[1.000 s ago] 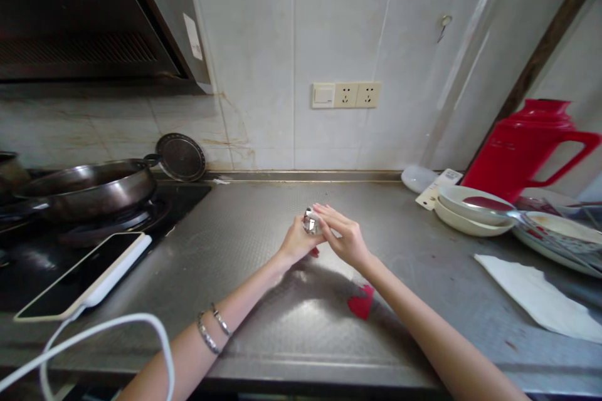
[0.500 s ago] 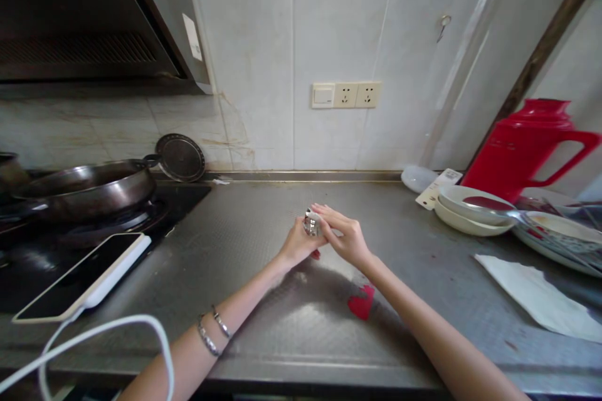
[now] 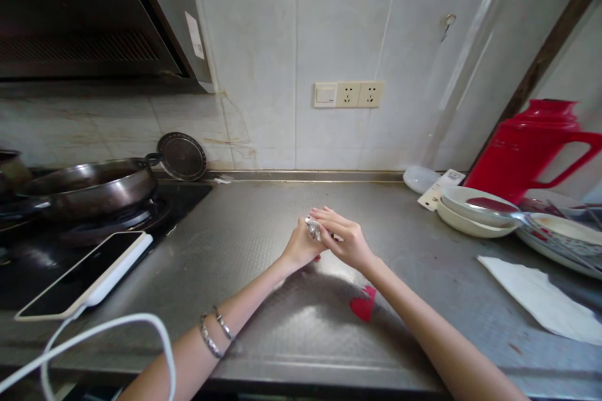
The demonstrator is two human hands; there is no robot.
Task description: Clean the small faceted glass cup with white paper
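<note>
My left hand (image 3: 301, 245) is closed around a small shiny silver object (image 3: 312, 228) above the middle of the counter. Its kind is mostly hidden by my fingers. My right hand (image 3: 343, 235) lies against the same object from the right, its fingers bent over the top. Just under my hands a bit of red (image 3: 317, 257) shows. Nearer to me, between my forearms, a red cut-out piece (image 3: 363, 306) with a jagged top edge lies flat on the metal counter (image 3: 263, 351).
On the left, a phone (image 3: 84, 276) with a white cable (image 3: 155, 319) lies partly over the stove, near a steel pan (image 3: 98, 191). To the right are stacked bowls (image 3: 475, 219), a red thermos jug (image 3: 522, 150), a patterned dish (image 3: 564, 244) and a white paper sheet (image 3: 540, 301).
The silver object has tilted, and less of its shiny face shows. My right fingers have shifted slightly over it. The whole view has moved a little.
</note>
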